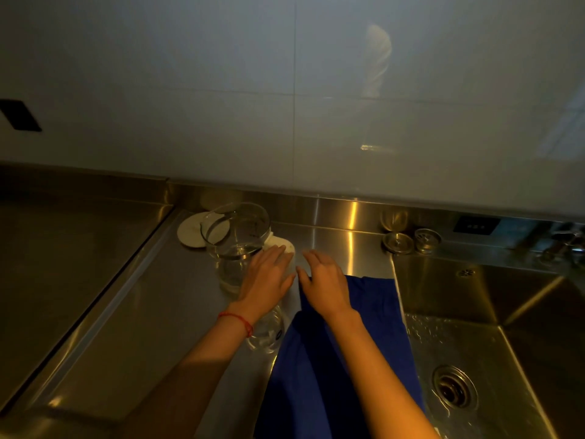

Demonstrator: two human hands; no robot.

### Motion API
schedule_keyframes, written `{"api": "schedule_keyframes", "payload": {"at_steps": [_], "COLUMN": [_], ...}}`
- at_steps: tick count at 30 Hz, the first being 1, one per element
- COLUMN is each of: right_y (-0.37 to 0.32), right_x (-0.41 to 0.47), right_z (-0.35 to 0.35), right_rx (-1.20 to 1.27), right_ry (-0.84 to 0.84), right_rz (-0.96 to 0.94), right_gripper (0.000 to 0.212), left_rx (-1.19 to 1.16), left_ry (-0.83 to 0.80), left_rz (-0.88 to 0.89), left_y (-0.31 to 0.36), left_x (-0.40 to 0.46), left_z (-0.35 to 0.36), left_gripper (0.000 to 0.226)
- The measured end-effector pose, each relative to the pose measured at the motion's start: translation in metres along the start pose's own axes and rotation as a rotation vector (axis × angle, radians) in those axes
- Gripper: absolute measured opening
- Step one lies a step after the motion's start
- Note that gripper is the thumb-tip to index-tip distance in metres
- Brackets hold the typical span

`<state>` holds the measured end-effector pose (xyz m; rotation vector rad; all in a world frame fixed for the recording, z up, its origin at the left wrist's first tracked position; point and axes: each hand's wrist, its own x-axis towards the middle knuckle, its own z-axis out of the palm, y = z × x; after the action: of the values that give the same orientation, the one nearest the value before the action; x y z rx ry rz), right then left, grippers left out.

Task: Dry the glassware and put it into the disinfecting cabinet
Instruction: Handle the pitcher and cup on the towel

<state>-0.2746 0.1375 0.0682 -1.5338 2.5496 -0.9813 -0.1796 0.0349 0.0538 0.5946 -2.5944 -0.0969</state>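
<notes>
Steel counter [332, 245]; left grip [266, 280] flat beside beaker [235, 236], right grip [323, 280] relaxed on blue cloth [373, 308].

Kitchen wash-up area, commercial in finish. Continuous stainless steel counter [133, 327] under both hands, with raised steel upstand at the rear. Recessed steel sink [512, 337] immediately right of the right hand [326, 280], wet on its floor, round drain strainer [456, 386] in place. Two loose metal sink stoppers [411, 240] on the ledge beyond the right hand. Large glossy white wall tiles [221, 90] behind. Clear glass measuring beaker [235, 236] just beyond the left hand [267, 277], second glass vessel [266, 331] beneath that wrist. Blue cloth [373, 312] spread on the counter under the right forearm. Dim, warm lighting.
</notes>
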Motion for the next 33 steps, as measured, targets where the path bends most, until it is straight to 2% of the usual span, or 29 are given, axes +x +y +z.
{"api": "schedule_keyframes", "payload": {"at_steps": [8,18,33], "right_y": [-0.002,-0.005,-0.035], "right_x": [-0.021,-0.039,-0.068], "right_z": [-0.013,-0.004,0.040], "right_rx": [0.068,0.199,0.229], "right_ry": [0.000,-0.051,-0.033], "right_rz": [-0.063,0.078,0.157], "right_gripper": [0.044,0.045,0.044], "left_rx": [-0.065,-0.130,-0.288], "left_ry": [0.030,-0.028,-0.107], "left_rz": [-0.065,-0.175,-0.172], "left_y": [0.015,0.007,-0.034], "left_x": [-0.020,-0.054,-0.101], "left_z": [-0.010,-0.017,-0.016], "left_gripper": [0.046,0.046,0.049]}}
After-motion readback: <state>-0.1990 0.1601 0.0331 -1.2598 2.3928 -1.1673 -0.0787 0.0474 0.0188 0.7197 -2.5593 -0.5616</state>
